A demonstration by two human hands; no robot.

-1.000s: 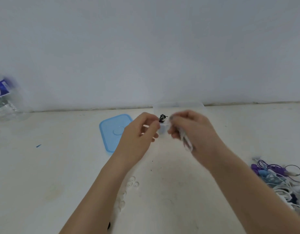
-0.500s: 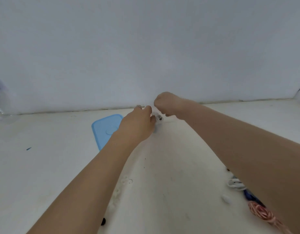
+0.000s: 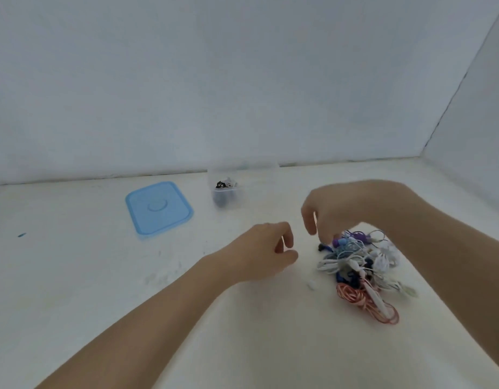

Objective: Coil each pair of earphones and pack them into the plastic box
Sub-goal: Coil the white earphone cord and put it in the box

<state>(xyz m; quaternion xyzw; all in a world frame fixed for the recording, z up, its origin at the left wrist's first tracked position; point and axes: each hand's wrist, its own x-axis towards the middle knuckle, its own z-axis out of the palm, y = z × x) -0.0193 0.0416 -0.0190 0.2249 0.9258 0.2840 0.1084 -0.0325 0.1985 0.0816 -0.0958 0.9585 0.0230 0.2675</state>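
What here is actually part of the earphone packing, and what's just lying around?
Part of the job:
- tangled earphones, the right hand reaching over them
- clear box, some earphones already inside
- blue lid, off, left of the box
- left hand, holding nothing

Just lying about:
- small blue speck at far left
- small white bit beside the pile

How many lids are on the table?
1. The blue lid lies flat on the table, left of the clear plastic box and apart from it. No other lid shows, though the earphone pile could hide small things.
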